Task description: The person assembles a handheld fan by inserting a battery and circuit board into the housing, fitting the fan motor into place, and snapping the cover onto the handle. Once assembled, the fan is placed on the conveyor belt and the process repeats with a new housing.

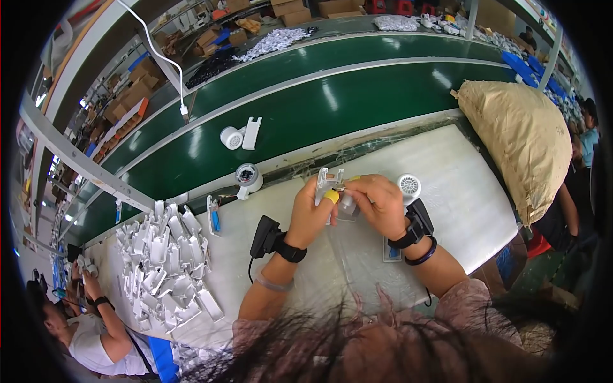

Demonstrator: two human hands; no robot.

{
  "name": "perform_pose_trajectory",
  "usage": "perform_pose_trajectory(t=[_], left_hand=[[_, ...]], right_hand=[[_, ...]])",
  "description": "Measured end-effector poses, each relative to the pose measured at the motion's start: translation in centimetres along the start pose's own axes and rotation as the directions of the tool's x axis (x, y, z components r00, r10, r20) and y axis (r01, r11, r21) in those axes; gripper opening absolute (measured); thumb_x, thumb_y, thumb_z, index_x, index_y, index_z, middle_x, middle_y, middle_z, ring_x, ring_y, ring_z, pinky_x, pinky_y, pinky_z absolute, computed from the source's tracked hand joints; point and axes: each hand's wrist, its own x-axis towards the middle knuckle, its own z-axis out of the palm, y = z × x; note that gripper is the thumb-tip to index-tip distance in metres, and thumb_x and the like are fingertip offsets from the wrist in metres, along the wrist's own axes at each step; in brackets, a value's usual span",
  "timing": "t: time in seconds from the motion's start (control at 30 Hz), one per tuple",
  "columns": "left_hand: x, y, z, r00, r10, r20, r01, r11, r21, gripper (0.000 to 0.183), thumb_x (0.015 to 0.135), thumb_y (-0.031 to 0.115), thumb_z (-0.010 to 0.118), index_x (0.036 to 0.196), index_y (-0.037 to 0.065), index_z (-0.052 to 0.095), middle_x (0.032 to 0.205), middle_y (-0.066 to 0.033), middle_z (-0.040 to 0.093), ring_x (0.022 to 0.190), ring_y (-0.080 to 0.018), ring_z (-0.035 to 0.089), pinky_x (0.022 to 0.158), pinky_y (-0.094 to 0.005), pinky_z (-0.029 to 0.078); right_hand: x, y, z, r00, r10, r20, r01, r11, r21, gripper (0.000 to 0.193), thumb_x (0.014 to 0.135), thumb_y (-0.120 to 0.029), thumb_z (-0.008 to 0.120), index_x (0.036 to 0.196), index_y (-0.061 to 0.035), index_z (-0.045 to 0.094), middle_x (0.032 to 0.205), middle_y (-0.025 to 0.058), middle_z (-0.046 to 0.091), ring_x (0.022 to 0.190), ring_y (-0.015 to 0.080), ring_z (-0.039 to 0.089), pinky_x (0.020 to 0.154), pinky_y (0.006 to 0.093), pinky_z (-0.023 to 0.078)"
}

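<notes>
Your left hand [308, 214] is closed on a white plastic part [324, 179], just above the table [447, 185]. The part is in front of you, between your two hands. There is a yellow cover [331, 196] on your left thumb. Your right hand [381, 201] is bent in close, with its fingertips bunched by the part's right side. I can't tell if they pinch something tiny there.

I think it's best to let your left hand hold the part still while your right fingers do the small work. Go softly, as thin plastic may crack. Tip it a bit so your fingers don't hide the spot.

To your left is a big pile of white pieces [169, 255]. Just past your right hand sits a round white piece with slots [409, 185]; don't bump it. Farther off, a white lamp-like piece [250, 134] lies on the green belt [294, 115].
</notes>
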Motion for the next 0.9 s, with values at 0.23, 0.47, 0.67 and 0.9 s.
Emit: perform_pose_trajectory(t=[0.23, 0.47, 0.67, 0.9], left_hand=[[-0.6, 0.5, 0.6, 0.998, 0.059, 0.02, -0.059, 0.998, 0.007, 0.034, 0.089, 0.002, 0.044, 0.122, 0.0, 0.049, 0.091, -0.0089, 0.06, 0.069, -0.0128, 0.059, 0.051, -0.0265, 0.051], [-0.8, 0.4, 0.6, 0.995, 0.077, 0.063, -0.08, 0.996, 0.046, 0.036, 0.089, 0.003, 0.043, 0.124, 0.001, 0.049, 0.096, -0.0079, 0.06, 0.068, -0.0119, 0.058, 0.054, -0.026, 0.052], [-1.0, 0.4, 0.4, 0.99, 0.116, 0.081, -0.125, 0.985, 0.116, 0.035, 0.089, 0.003, 0.043, 0.124, 0.0, 0.049, 0.095, -0.0078, 0.06, 0.068, -0.0109, 0.056, 0.055, -0.0243, 0.05], [-0.8, 0.5, 1.4, 0.985, 0.17, -0.035, -0.164, 0.978, 0.132, 0.023, 0.088, 0.006, 0.049, 0.11, 0.0, 0.053, 0.083, -0.0029, 0.057, 0.057, -0.0062, 0.052, 0.049, -0.0209, 0.043]], right_hand=[[0.1, -0.3, -0.3, 0.995, -0.089, -0.032, 0.087, 0.995, -0.057, 0.023, 0.07, 0.0, 0.073, 0.092, -0.0076, 0.07, 0.087, 0.0076, 0.062, 0.076, 0.0257, 0.06, 0.067, 0.0354, 0.049], [-0.1, -0.1, -0.3, 0.991, -0.131, -0.025, 0.129, 0.99, -0.056, 0.027, 0.067, 0.001, 0.073, 0.092, -0.0083, 0.07, 0.089, 0.0076, 0.061, 0.076, 0.0254, 0.059, 0.066, 0.035, 0.048], [0.0, -0.3, -0.3, 0.991, -0.133, -0.022, 0.132, 0.99, -0.058, 0.027, 0.067, 0.001, 0.073, 0.092, -0.0086, 0.07, 0.088, 0.0071, 0.061, 0.075, 0.0249, 0.059, 0.065, 0.0345, 0.047], [-0.1, -0.2, -0.1, 0.994, -0.101, -0.035, 0.099, 0.993, -0.056, 0.026, 0.068, 0.001, 0.072, 0.092, -0.0077, 0.07, 0.086, 0.0078, 0.06, 0.074, 0.0257, 0.059, 0.066, 0.0347, 0.047]])
